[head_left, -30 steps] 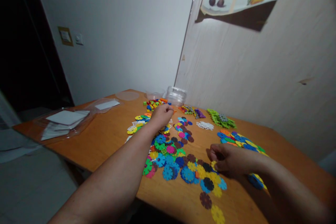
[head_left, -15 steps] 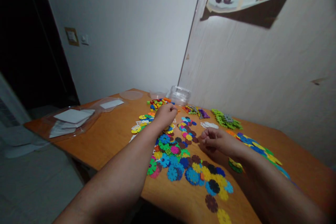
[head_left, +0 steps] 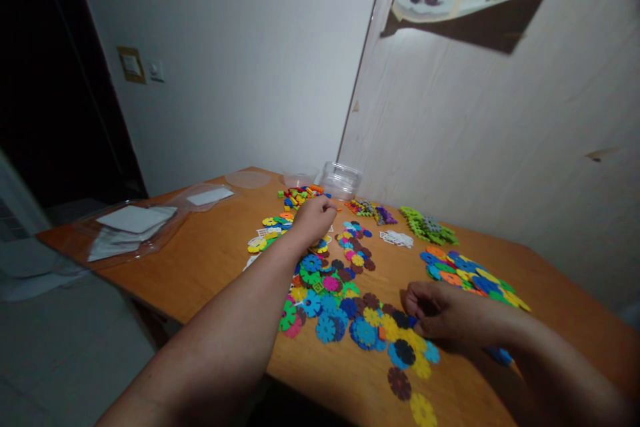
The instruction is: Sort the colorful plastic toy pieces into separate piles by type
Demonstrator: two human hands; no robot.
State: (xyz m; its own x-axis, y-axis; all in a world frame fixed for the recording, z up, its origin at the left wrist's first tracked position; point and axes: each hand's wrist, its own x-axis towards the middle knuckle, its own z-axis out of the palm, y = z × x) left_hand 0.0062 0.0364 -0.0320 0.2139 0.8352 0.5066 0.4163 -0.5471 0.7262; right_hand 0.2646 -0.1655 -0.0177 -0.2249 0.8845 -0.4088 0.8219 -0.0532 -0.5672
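My left hand point(head_left: 315, 217) is closed, with fingers pressed together beside a heap of small coloured building bricks point(head_left: 300, 195). A small orange piece point(head_left: 339, 209) shows just past its fingertips; I cannot tell if it is held. My right hand point(head_left: 435, 308) is low over the right end of the loose slotted plastic discs point(head_left: 364, 332), its fingers curled and the thumb apart from them. A dark blue disc point(head_left: 413, 321) lies between thumb and fingers, not visibly gripped. Beneath my left forearm, part of the disc pile is hidden.
Larger flower-shaped discs point(head_left: 470, 271) lie to the right. Behind are white lattice pieces point(head_left: 397, 239), green interlocking pieces point(head_left: 427, 227), purple and orange pieces point(head_left: 371, 211) and clear plastic boxes point(head_left: 341, 179). White cards point(head_left: 134, 220) on clear plastic lie left on the wooden table point(head_left: 210, 267).
My right hand has moved down and right, from beside the small middle discs to the near disc pile, uncovering the larger discs. My left hand stays at nearly the same place.
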